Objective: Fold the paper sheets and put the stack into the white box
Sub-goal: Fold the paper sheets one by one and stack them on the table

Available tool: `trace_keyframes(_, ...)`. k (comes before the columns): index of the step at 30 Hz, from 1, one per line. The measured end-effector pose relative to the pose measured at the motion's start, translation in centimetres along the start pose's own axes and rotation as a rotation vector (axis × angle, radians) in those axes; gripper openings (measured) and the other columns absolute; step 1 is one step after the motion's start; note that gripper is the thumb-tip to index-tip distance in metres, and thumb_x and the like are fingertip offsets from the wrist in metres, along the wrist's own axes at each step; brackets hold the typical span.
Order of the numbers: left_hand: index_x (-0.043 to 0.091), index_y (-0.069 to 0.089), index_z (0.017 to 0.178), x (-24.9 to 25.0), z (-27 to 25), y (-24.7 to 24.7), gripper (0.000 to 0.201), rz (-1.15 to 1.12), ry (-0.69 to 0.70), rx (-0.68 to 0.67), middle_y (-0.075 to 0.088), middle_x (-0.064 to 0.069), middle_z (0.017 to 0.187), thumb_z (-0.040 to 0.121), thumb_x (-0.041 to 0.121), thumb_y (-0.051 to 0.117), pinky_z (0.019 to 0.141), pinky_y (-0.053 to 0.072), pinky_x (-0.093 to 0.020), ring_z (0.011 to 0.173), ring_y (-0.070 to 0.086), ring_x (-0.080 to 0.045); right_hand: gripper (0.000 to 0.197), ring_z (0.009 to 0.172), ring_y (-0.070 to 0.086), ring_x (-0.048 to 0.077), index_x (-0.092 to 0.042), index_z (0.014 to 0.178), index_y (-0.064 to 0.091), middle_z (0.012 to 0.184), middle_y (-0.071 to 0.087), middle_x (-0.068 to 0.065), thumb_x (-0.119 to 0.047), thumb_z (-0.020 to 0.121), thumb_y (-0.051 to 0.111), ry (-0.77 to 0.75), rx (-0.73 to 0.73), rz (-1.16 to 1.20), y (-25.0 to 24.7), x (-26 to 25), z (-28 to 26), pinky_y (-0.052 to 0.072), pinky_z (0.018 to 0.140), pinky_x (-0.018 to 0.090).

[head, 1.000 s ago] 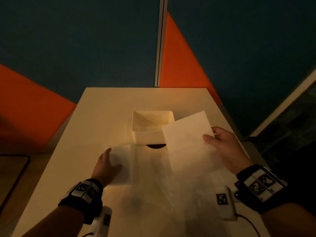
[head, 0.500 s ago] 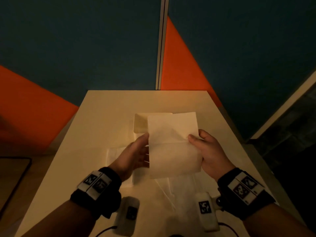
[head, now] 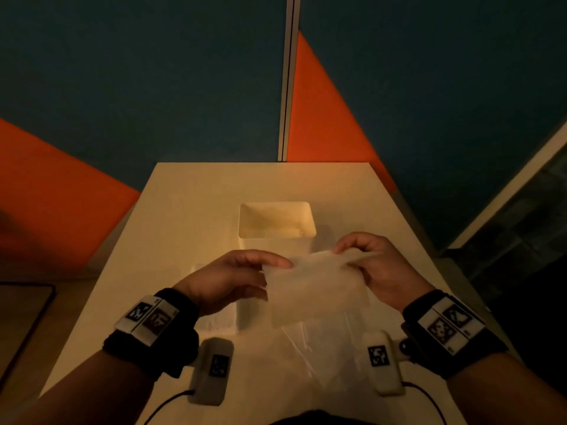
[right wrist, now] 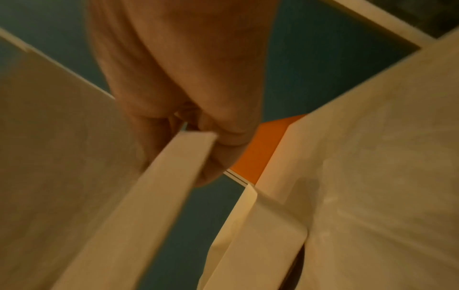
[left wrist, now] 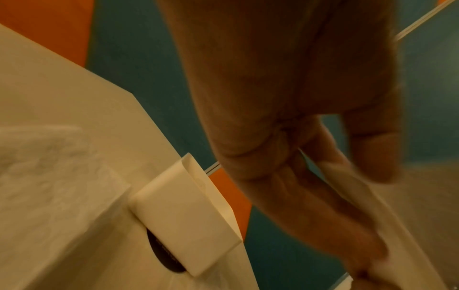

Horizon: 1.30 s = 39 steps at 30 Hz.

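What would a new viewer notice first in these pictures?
First, the two hands in the middle: the left hand and the right hand each pinch an end of a paper sheet, held above the table. Just behind them stands the open white box. More paper lies flat on the table under the left wrist.

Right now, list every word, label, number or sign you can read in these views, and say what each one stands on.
No readable words or numbers.
Left wristband: black-and-white square code markers, patterns only.
Right wristband: the same kind of markers, plus tiny print too small to read.
The two white wrist devices: one square marker each, no text.
Dark disc under the white box: faint lettering, too blurred to read.
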<state>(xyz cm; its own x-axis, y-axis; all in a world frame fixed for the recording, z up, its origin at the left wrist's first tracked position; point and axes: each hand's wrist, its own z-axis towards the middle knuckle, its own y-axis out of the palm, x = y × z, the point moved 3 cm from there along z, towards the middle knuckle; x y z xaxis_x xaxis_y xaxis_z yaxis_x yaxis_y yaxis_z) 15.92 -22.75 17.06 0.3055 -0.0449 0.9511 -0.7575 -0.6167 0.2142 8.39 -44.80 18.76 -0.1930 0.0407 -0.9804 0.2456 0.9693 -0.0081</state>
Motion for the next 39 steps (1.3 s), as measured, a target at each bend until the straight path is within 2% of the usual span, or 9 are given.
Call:
trace_keyframes(2,0.016,0.072,0.106,0.3,-0.5,-0.1,0.035,0.065,-0.063,-0.162,0.063,0.004,0.123,0.073,0.01,0.062,0.096,0.049,-0.037,0.112,0.059,-0.021,0.021,0.076,0.058,0.019,-0.008,0.074,0.062,0.081,0.063,0.0,0.007,0.086,0.051,0.005,-0.061,-0.097,-0.1,-0.6,0.0,0.049,0.062,0.031)
trace_keyframes(5,0.019,0.07,0.111,0.8,-0.3,0.7,0.041,0.137,-0.118,-0.206,0.064,0.002,0.12,0.072,0.027,0.063,0.097,0.048,-0.034,0.11,0.059,-0.02,0.02,0.075,0.061,0.02,-0.007,0.071,0.063,0.085,0.064,0.005,0.008,0.083,0.056,-0.014,-0.177,-0.236,0.6,-1.5,0.2,0.052,0.061,0.031)
trace_keyframes(11,0.026,0.076,0.094,0.6,1.4,2.6,0.026,0.238,-0.09,-0.108,0.067,0.0,0.119,0.078,0.009,0.064,0.103,0.043,-0.043,0.115,0.058,-0.026,0.016,0.072,0.065,0.008,-0.007,0.074,0.068,0.08,0.068,0.006,0.007,0.081,0.063,-0.124,-0.37,-0.386,3.1,-2.1,1.0,0.052,0.067,0.018)
trace_keyframes(16,0.018,0.075,0.095,-0.8,1.5,-0.5,0.027,0.132,-0.065,0.252,0.068,-0.001,0.112,0.071,0.004,0.072,0.097,0.048,-0.045,0.107,0.061,-0.024,0.022,0.079,0.063,0.017,-0.016,0.102,0.064,0.089,0.068,0.004,0.0,0.087,0.059,-0.015,-0.075,-0.259,-0.5,-0.3,3.1,0.048,0.067,0.027)
trace_keyframes(21,0.009,0.063,0.112,-3.2,0.0,-4.6,0.036,0.165,-0.089,0.61,0.057,-0.008,0.115,0.082,-0.011,0.059,0.071,0.057,-0.031,0.091,0.06,-0.024,0.019,0.092,0.061,0.025,-0.015,0.093,0.063,0.093,0.063,0.006,0.001,0.083,0.059,0.096,0.255,-0.707,-6.3,5.5,5.3,0.046,0.071,0.028)
trace_keyframes(26,0.01,0.061,0.121,-6.9,-1.6,-7.9,0.047,0.41,-0.235,0.749,0.059,-0.008,0.1,0.078,-0.01,0.065,0.083,0.051,-0.037,0.087,0.059,-0.029,0.051,0.112,0.051,0.02,-0.019,0.123,0.054,0.128,0.052,0.004,-0.005,0.076,0.069,0.254,0.055,-1.044,-7.7,10.3,4.7,0.041,0.092,0.026)
trace_keyframes(30,0.017,0.06,0.123,-8.6,-2.5,-8.8,0.05,0.642,-0.331,0.754,0.051,-0.007,0.108,0.078,-0.003,0.066,0.082,0.041,-0.031,0.088,0.051,-0.024,0.086,0.131,0.036,0.024,-0.031,0.142,0.031,0.147,0.029,-0.006,-0.024,0.07,0.077,0.306,-0.064,-1.304,-7.4,11.4,4.5,0.035,0.106,0.043)
trace_keyframes(35,0.018,0.058,0.124,-9.3,-2.8,-9.7,0.055,0.752,-0.327,0.741,0.053,-0.01,0.128,0.074,0.001,0.071,0.091,0.045,-0.035,0.1,0.058,-0.028,0.104,0.134,0.032,0.025,-0.033,0.146,0.017,0.151,0.02,-0.007,-0.036,0.065,0.082,0.326,-0.183,-1.516,-7.1,11.1,5.8,0.033,0.107,0.045)
trace_keyframes(39,0.016,0.055,0.128,-9.4,-2.5,-9.8,0.061,0.786,-0.313,0.719,0.05,-0.01,0.132,0.072,0.001,0.074,0.093,0.047,-0.038,0.104,0.058,-0.029,0.096,0.131,0.036,0.025,-0.032,0.142,0.025,0.145,0.029,-0.004,-0.039,0.064,0.082,0.297,-0.237,-1.634,-6.9,10.0,6.8,0.032,0.105,0.047)
